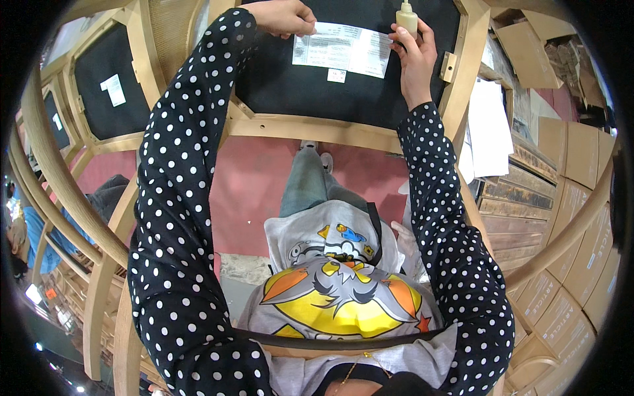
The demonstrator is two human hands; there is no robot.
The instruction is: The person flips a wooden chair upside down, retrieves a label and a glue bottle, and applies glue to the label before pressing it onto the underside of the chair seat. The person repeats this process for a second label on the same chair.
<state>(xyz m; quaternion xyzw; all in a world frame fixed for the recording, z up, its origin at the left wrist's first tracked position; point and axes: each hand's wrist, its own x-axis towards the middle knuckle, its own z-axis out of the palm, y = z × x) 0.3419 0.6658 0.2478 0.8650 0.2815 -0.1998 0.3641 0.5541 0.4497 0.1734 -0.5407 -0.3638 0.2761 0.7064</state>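
Observation:
A white printed label sheet (340, 49) lies against the black underside panel (277, 92) of an upturned wooden chair (310, 130). My left hand (281, 18) pinches the sheet's left corner between closed fingers. At its right edge, my right hand (416, 63) holds a small squeeze bottle (407, 20) of pale yellowish liquid, nozzle up, between thumb and fingers. The right fingertips come up to the sheet's edge; whether they grip it, I cannot tell. Just below the sheet, a small white tag (336, 75) sits on the panel.
Another upturned chair with a labelled black panel (105, 89) stands at left, with more wooden frames behind. White paper sheets (489, 129) hang at right beside stacked wooden slats (518, 204). Cardboard boxes (571, 264) are piled at far right. The floor (241, 191) is red.

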